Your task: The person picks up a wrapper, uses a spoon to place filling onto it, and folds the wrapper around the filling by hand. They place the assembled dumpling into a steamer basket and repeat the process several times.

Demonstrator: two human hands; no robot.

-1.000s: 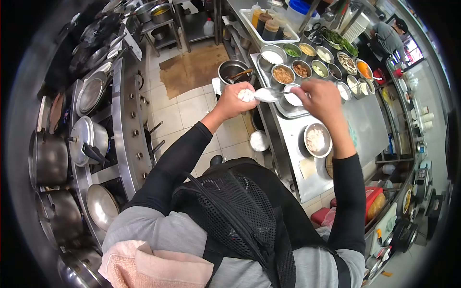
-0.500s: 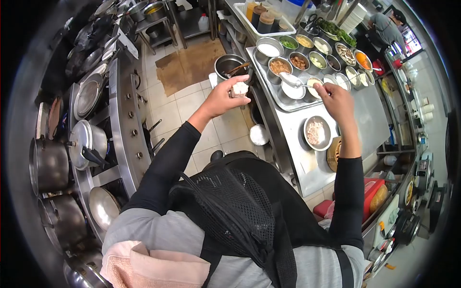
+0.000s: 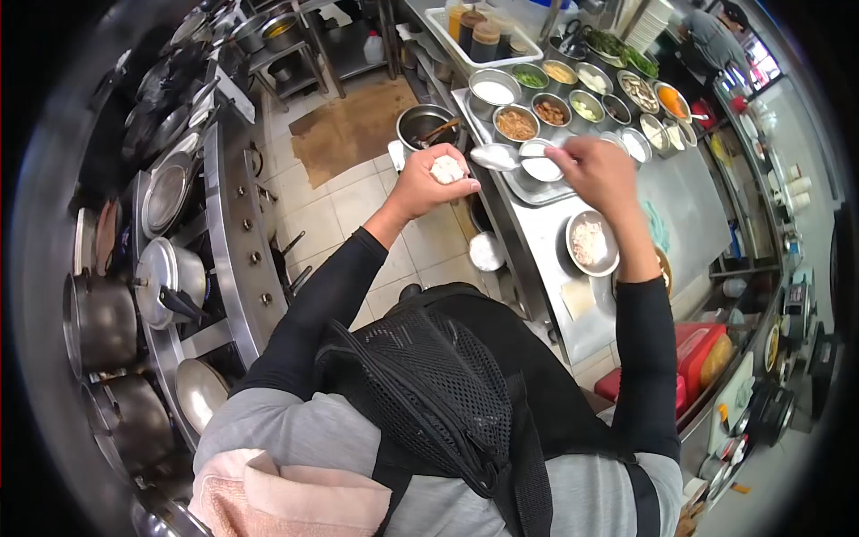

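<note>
My left hand (image 3: 419, 190) is curled around a small, lumpy white thing (image 3: 447, 169), possibly in a small cup whose sides my fingers hide. Pinched in my right hand (image 3: 601, 179) is a spoon (image 3: 495, 158), its bowl heaped with something white and pointing at my left hand, a short gap apart. Below the spoon's handle sits a metal container of white powder or cream (image 3: 541, 168) on a tray. Nearer me on the counter rests a metal bowl (image 3: 612, 259) of pale pinkish chopped pieces.
Several metal tubs of ingredients, including shredded brown food (image 3: 516, 123) and chopped greens (image 3: 530, 77), line the steel counter (image 3: 689, 192). A pot (image 3: 407, 116) stands beyond my left hand. Stoves with a pressure cooker (image 3: 165, 273) run along the left. Another person (image 3: 711, 40) stands far right.
My right hand has brought the spoon leftward, from over the tubs to near my left hand. The left hand has shifted slightly, its fingers closer around the white thing.
</note>
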